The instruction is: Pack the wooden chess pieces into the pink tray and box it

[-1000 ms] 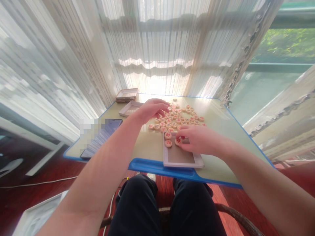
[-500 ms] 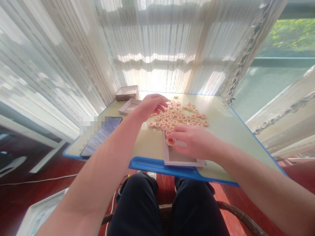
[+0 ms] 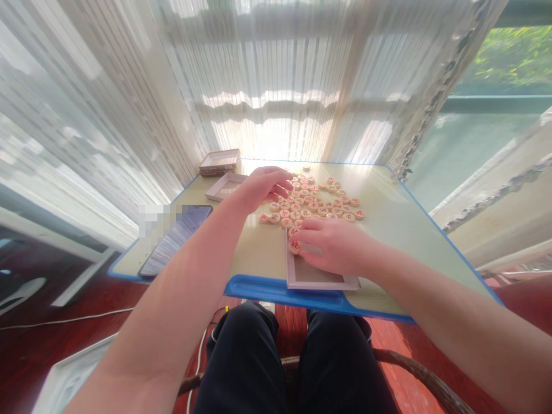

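Note:
My right hand (image 3: 330,244) is over a shallow light-coloured box (image 3: 319,284). Its thumb and fingertips grip a round wooden xiangqi piece (image 3: 295,247) with a red character, at the box's left inner side. Just beyond that piece is a second red-marked xiangqi piece (image 3: 294,232), partly under the fingers. My left hand (image 3: 271,184) hovers palm down at the left of a spread of xiangqi pieces (image 3: 305,214), fingers apart and slightly bent, nothing seen in them. The pieces carry red or dark characters, and my left hand hides some of them.
A pale table (image 3: 397,230) with a blue rim holds everything. At the back left are a shallow box part (image 3: 224,187) and a stack of similar trays (image 3: 219,161). A phone (image 3: 176,241) lies near the left edge. A sheer curtain (image 3: 267,69) hangs behind.
My right hand and the xiangqi piece at its fingertips have shifted very slightly left and away from me, against the box's side. My left hand stays nearly in place. The view has moved slightly.

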### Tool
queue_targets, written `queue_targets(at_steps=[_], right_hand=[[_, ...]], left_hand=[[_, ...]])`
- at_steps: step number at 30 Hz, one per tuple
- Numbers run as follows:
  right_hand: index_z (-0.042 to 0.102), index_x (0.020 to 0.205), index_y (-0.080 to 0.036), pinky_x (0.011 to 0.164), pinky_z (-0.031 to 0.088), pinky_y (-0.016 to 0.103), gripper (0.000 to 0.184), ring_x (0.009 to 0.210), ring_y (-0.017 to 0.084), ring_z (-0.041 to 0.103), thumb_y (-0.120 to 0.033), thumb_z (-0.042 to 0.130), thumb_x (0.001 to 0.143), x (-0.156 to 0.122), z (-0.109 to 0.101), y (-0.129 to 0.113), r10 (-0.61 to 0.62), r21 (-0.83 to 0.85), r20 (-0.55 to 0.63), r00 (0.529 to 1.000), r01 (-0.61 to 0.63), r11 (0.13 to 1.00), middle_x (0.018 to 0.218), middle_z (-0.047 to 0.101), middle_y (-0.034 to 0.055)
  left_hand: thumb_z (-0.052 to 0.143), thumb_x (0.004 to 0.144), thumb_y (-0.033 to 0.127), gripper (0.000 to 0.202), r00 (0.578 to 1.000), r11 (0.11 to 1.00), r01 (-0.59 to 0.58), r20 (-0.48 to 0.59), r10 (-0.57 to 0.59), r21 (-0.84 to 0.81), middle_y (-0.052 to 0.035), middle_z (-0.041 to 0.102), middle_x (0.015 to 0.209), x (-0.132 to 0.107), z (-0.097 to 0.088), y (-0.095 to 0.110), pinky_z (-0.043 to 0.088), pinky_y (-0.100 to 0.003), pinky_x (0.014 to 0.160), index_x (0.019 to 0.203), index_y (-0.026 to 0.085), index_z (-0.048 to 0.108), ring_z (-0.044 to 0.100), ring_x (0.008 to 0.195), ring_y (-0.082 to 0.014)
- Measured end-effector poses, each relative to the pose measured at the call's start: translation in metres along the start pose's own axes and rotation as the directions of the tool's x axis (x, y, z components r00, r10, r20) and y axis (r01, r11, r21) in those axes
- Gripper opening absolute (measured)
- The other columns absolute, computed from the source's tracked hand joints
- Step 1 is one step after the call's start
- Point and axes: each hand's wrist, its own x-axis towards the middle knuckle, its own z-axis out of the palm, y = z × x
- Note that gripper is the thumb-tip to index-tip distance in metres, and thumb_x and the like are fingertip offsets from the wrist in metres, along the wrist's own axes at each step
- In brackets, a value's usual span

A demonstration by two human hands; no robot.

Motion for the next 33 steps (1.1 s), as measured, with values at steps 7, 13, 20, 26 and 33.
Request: queue_targets(at_steps=[7,13,20,26,33], right_hand=[[0.066,0.100,-0.023,0.067,0.042,0.028,0.023,0.083,0.018,0.060,-0.025,0.054,0.080,-0.001,0.003,0.004,0.015,0.036,0.011,1.000,-0.015,0.999,0.097,0.065,0.0044],[0.067,0.095,-0.022,0.065,0.040,0.026,0.021,0.080,0.016,0.058,-0.027,0.054,0.080,-0.002,-0.004,0.004,0.002,0.073,-0.014,1.000,-0.001,0.997,0.089,0.064,0.0041],[0.070,0.076,-0.022,0.061,0.035,0.026,0.016,0.070,0.014,0.054,-0.021,0.053,0.075,-0.002,-0.009,0.013,0.015,0.103,0.071,0.997,-0.023,0.994,0.077,0.063,0.0019],[0.071,0.081,-0.025,0.064,0.038,0.025,0.022,0.075,0.014,0.056,-0.018,0.051,0.076,-0.002,-0.003,0.018,0.025,0.188,0.098,0.995,-0.043,0.981,0.082,0.065,0.0003],[0.073,0.085,-0.025,0.065,0.040,0.026,0.023,0.073,0.014,0.058,-0.019,0.052,0.077,-0.003,-0.003,0.018,0.024,0.190,0.098,0.995,-0.042,0.981,0.084,0.067,0.0005]], left_hand=[[0.069,0.070,0.035,0.026,0.999,1.000,0.028,0.015,-0.028,-0.003,-0.0070,0.068,0.080,0.001,-0.001,0.000,0.042,-0.020,0.050,0.085,0.015,0.065,0.061,0.060,-0.0100],[0.067,0.070,0.035,0.027,0.993,0.991,0.060,0.112,-0.046,-0.123,-0.0060,0.068,0.082,-0.003,-0.003,0.003,0.042,-0.019,0.049,0.088,0.015,0.065,0.061,0.060,-0.0096],[0.065,0.071,0.035,0.027,0.991,0.987,0.097,0.105,-0.084,-0.126,-0.0058,0.068,0.081,0.000,-0.006,0.004,0.042,-0.019,0.048,0.089,0.015,0.065,0.061,0.060,-0.0098],[0.066,0.072,0.035,0.025,0.987,0.989,0.076,0.151,-0.056,-0.126,-0.0056,0.068,0.083,-0.003,-0.003,0.006,0.043,-0.019,0.050,0.088,0.015,0.065,0.061,0.061,-0.0091],[0.065,0.073,0.036,0.026,0.980,0.991,0.067,0.197,-0.043,-0.119,-0.0065,0.068,0.083,-0.005,-0.001,0.008,0.044,-0.019,0.051,0.089,0.015,0.065,0.061,0.062,-0.0093]])
